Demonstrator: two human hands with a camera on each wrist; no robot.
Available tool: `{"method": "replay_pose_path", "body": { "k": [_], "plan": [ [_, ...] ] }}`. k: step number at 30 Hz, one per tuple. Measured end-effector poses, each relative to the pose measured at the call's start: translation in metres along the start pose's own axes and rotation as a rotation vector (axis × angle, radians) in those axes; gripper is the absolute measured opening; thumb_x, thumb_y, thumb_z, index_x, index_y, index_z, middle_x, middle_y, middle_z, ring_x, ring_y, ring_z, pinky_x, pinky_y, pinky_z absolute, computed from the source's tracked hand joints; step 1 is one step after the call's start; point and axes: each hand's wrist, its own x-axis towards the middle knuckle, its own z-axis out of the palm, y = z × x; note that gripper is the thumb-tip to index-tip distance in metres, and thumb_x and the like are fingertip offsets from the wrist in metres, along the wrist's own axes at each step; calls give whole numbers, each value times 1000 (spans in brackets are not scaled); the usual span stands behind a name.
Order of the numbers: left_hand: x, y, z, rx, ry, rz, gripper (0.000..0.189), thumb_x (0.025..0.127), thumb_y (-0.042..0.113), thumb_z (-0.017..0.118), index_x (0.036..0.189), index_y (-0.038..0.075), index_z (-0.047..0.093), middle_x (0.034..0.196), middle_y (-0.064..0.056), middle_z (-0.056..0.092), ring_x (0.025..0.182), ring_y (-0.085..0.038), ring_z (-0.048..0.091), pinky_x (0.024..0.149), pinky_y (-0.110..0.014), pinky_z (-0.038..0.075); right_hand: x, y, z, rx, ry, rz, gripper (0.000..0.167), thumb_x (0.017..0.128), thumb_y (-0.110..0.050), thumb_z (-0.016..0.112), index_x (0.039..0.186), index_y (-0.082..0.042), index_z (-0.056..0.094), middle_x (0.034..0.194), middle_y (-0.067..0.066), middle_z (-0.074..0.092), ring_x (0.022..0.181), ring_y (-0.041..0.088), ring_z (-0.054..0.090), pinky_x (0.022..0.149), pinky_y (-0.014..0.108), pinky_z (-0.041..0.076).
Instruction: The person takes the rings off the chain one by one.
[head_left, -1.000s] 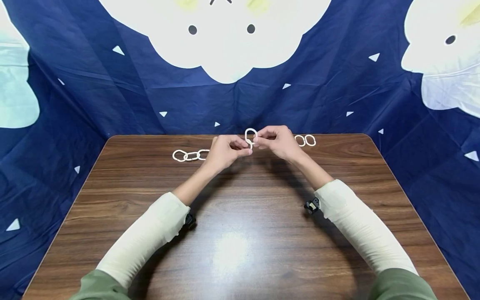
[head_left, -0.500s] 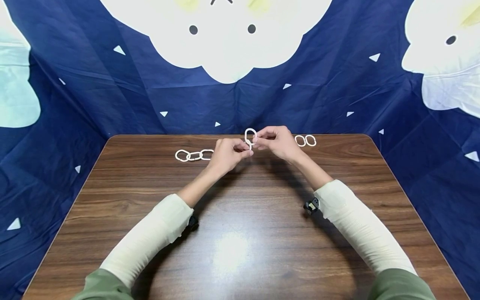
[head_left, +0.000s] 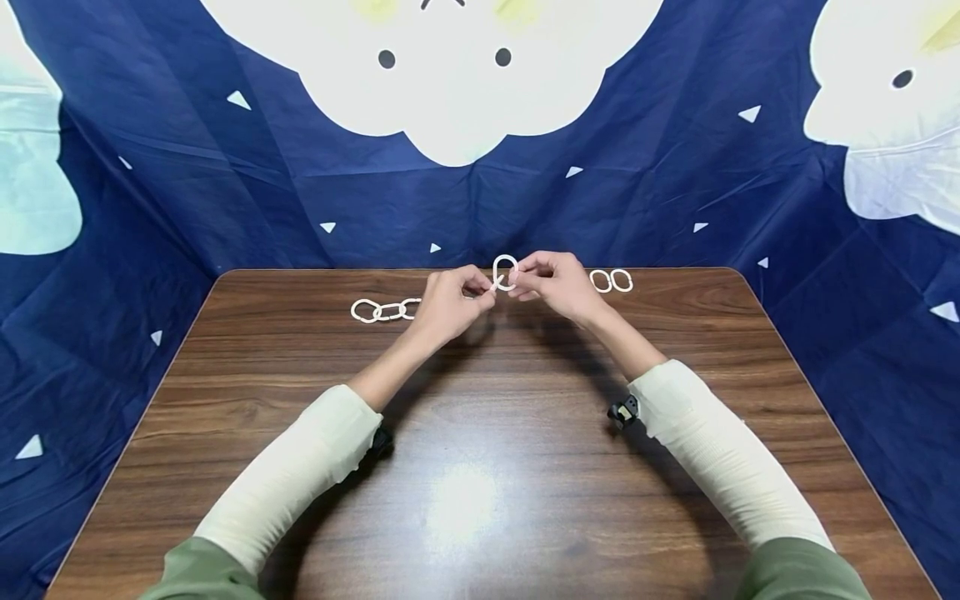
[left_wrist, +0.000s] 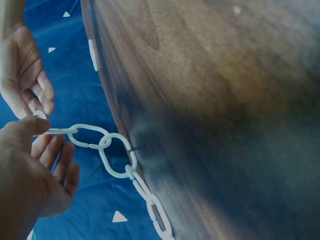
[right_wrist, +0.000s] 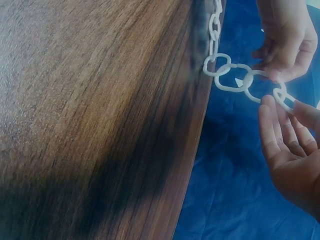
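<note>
My left hand (head_left: 453, 302) pinches the end link of a white plastic chain (left_wrist: 90, 136) between thumb and fingers. The chain runs down from that hand, past the table's far edge, onto the tabletop, partly behind the hand in the head view. My right hand (head_left: 557, 282) pinches a single white oval link (head_left: 506, 273), held upright just above the far edge. The two held links meet between the fingertips. In the right wrist view they overlap near the right fingertips (right_wrist: 267, 107); whether the link's gap is fully passed cannot be told.
Two loose white links (head_left: 622, 281) lie side by side on the wooden table (head_left: 480, 392), near its far edge, right of my right hand. Behind the table hangs a blue curtain (head_left: 480, 208) with white shapes. Each wrist wears a small black camera (head_left: 623, 412).
My left hand dips slightly, then rises and shifts left, tilting its link, which hung more upright before. The link in my right hand moves slightly right. The loose links stay put.
</note>
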Motion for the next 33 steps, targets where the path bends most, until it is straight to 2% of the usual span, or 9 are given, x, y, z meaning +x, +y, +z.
{"method": "replay_pose_path", "body": {
  "k": [5,9,15,20,23,27,33],
  "plan": [
    [2,0,-4,-34,5,17,6,97,12,81,100,7,80,97,-9,86,88,-21,79,80,-30,61,-1,1,-1,-12,8,15,19,107,-1,73,118,15,74,110,34,81,81,12,82,90,49,70],
    [3,-1,-5,-47,4,20,5,98,9,78,103,6,79,97,-10,85,91,-21,78,83,-28,58,-1,3,-2,-19,3,34,23,108,0,71,121,18,73,107,31,81,79,11,81,85,41,71],
    [5,-3,-4,-46,26,32,9,103,8,76,110,3,79,99,-12,83,93,-24,78,85,-31,57,-3,6,-2,7,-11,63,27,109,0,69,124,22,70,97,16,83,77,11,81,80,36,71],
    [5,-2,-4,-53,47,47,10,104,7,75,112,1,77,101,-14,82,92,-26,78,84,-42,62,-3,8,-3,75,-14,106,29,110,1,66,127,24,66,102,23,83,75,12,81,78,32,70],
    [7,-2,-4,-46,56,50,11,103,7,74,112,1,76,102,-15,82,92,-26,78,84,-45,64,-3,8,-4,118,-7,134,31,110,3,64,131,26,63,97,17,82,74,12,81,77,30,70],
    [7,-3,-4,-51,58,41,12,99,7,74,108,1,76,99,-14,82,90,-25,78,81,-34,62,-3,8,-4,134,1,162,28,110,3,63,130,24,65,88,4,80,73,12,82,74,28,69],
    [6,-2,-5,-64,56,29,10,92,6,76,101,4,76,94,-12,82,89,-24,79,78,-20,57,-5,10,-4,130,5,199,31,110,2,62,131,24,65,91,8,81,70,13,82,72,29,69]
  ]
}}
